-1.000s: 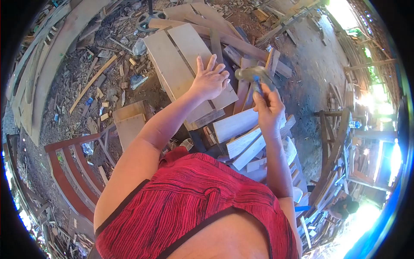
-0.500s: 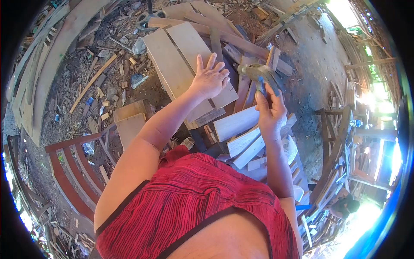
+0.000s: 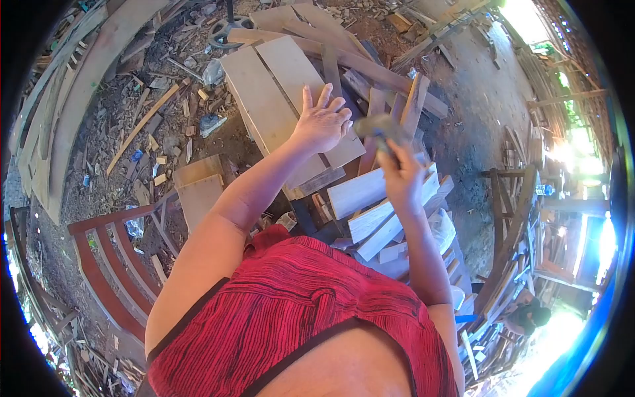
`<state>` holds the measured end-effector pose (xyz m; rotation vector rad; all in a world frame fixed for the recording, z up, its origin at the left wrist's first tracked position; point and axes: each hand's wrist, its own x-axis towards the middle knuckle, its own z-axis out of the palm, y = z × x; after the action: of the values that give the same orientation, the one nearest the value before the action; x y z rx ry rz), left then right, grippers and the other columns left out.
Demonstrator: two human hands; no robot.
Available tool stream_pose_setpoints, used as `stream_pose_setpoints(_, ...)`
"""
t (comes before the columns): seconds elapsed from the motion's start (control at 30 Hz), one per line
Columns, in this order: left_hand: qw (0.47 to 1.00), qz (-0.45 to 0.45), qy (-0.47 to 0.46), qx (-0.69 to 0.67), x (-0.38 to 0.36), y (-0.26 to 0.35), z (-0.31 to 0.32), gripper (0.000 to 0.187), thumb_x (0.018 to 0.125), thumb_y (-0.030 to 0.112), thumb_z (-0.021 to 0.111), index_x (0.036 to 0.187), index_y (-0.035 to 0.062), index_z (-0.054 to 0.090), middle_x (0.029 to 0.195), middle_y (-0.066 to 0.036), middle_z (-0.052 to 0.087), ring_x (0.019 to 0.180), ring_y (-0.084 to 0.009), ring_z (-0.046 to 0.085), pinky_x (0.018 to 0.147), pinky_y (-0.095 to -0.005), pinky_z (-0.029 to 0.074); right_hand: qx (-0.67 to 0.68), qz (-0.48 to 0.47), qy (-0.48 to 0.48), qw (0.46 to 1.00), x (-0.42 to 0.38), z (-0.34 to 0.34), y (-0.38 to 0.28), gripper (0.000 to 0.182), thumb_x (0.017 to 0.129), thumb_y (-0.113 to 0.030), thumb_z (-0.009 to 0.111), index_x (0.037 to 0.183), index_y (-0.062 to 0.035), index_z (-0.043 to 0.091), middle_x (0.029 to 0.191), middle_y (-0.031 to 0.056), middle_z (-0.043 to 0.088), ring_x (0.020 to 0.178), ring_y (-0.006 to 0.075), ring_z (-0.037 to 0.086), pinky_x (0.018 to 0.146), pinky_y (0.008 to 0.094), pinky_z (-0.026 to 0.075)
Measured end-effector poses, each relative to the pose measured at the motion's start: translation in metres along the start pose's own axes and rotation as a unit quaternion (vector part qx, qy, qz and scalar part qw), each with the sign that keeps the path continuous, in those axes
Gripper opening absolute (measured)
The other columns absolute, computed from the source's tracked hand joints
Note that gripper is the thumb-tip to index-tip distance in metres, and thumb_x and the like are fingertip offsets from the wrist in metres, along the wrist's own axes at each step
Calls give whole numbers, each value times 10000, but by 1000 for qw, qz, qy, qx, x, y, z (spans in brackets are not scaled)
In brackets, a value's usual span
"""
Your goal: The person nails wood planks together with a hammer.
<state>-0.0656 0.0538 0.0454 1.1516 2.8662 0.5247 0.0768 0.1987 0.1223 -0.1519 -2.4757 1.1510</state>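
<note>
My left hand (image 3: 322, 122) rests on a flat wooden board (image 3: 296, 73), its fingers spread. Beside that board, across a narrow dark gap, lies a second board (image 3: 254, 86). In my right hand (image 3: 401, 173) is a hammer (image 3: 380, 129), blurred by motion, its head just right of my left hand and near the board's right edge. Whether the hammer touches the board cannot be made out. Below it lie several pale planks (image 3: 357, 192) in a stack.
A reddish slatted wooden piece (image 3: 109, 264) stands at the lower left. Long planks (image 3: 357, 56) lie beyond the boards. Wood scraps and a clear plastic bag (image 3: 213, 71) litter the ground. A wheel-shaped object (image 3: 229, 33) is at the top.
My right hand has moved left and slightly down with the hammer, bringing its head nearer my left hand. My left hand has hardly moved on the board.
</note>
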Motion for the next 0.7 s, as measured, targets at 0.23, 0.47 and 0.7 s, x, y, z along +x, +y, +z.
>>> stream_pose_setpoints(0.23, 999, 15, 35, 0, -2, -3, 5, 316, 978, 335, 397, 1160, 152, 581, 1311, -70, 464, 1426, -349, 184, 1093, -693, 68, 77, 68, -2, 995, 4, -6, -23, 249, 883, -77, 654, 1117, 1, 614, 804, 31, 612, 677, 63, 529, 591, 232, 446)
stream_pose_setpoints(0.47, 1000, 11, 16, -7, -3, -2, 3, 311, 978, 334, 403, 1151, 151, 586, 1301, -71, 469, 1426, -348, 184, 1099, -683, 73, -1, 30, -12, 999, -3, 0, 14, 259, 890, -88, 654, 1125, 13, 613, 785, 20, 610, 632, 75, 523, 558, 232, 441)
stream_pose_setpoints(0.7, 1000, 0, 7, -9, -3, -1, 1, 286, 983, 326, 405, 1118, 145, 580, 1323, -53, 454, 1431, -342, 176, 1106, -673, 70, 78, 40, 37, 995, 4, -9, -28, 261, 877, -79, 665, 1131, -23, 644, 725, -7, 550, 581, 47, 488, 517, 206, 421)
